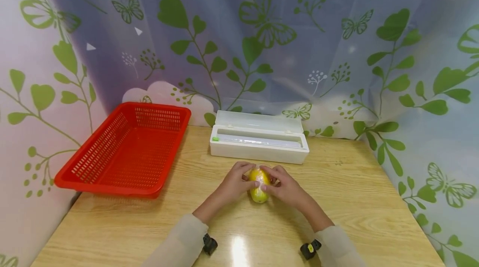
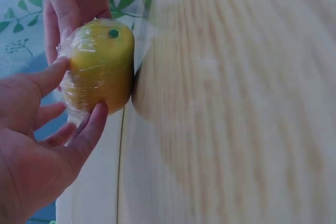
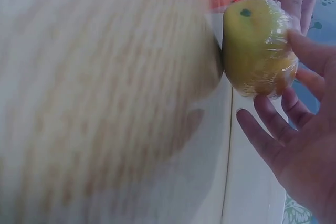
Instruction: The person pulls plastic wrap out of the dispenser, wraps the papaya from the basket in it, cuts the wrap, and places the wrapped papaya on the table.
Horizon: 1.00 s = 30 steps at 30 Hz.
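A yellow fruit [image 1: 259, 184] wrapped in clear plastic film rests on the wooden table, between both hands. Its film gathers in wrinkles on the upper side, glossy in both wrist views, and a small green spot marks one end of the fruit [image 2: 102, 66]. From the left, my left hand [image 1: 235, 181] holds it, thumb on top and fingertips along its side. My right hand [image 1: 284, 186] holds the other side, its thumb close to the left thumb. In the right wrist view, fingers of the right hand [image 3: 310, 135] spread below the fruit [image 3: 254, 48].
Behind the hands stands a long white box [image 1: 258, 151], its lid raised, with a green slider [image 1: 215, 139] on a strip along the front. A red plastic basket [image 1: 161, 175] sits on the left of the table [image 1: 359, 200]. Leaf-patterned curtains [image 1: 318, 50] enclose the back and sides.
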### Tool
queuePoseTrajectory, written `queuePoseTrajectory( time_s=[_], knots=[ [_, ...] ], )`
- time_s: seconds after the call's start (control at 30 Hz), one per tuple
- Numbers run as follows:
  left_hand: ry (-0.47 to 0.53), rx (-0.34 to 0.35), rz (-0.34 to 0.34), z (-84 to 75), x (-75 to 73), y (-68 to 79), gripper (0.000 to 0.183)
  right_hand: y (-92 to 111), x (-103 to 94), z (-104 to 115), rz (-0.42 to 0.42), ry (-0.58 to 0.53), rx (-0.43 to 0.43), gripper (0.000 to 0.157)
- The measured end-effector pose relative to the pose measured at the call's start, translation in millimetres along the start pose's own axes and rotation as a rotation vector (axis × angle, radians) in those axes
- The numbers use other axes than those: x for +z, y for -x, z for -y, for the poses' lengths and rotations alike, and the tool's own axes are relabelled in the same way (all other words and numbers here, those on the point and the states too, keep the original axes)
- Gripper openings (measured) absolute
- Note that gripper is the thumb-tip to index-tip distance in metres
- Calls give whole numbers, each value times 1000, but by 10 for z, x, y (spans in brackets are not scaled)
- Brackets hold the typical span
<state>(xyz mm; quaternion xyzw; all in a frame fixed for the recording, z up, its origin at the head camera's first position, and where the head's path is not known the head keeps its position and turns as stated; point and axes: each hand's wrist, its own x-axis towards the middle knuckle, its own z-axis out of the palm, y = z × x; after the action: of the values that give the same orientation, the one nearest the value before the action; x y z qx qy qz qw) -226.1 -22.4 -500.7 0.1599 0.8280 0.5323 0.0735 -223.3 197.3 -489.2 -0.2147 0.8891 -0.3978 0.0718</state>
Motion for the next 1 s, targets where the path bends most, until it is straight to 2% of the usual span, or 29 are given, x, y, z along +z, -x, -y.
queuePoseTrajectory(
  time_s=[0.27, 0.5, 0.67, 0.8, 1.0],
  knots=[
    [-19, 9, 52, -5, -15, -11, 61, 16, -11, 14, -6, 50, -11, 58],
    [-44, 11, 61, -3, -26, -42, 50, 29, -50, 72, -94, 248, -110, 52],
    [-65, 34, 61, -2, -20, -58, 50, -24, -40, 22, -93, 195, -98, 49],
    [-72, 58, 65, 2, -19, -60, 51, -36, 4, -4, -121, 156, -123, 45],
    [-35, 77, 61, 6, -13, -52, 49, -22, 13, -1, -137, 180, -113, 45]
  ],
)
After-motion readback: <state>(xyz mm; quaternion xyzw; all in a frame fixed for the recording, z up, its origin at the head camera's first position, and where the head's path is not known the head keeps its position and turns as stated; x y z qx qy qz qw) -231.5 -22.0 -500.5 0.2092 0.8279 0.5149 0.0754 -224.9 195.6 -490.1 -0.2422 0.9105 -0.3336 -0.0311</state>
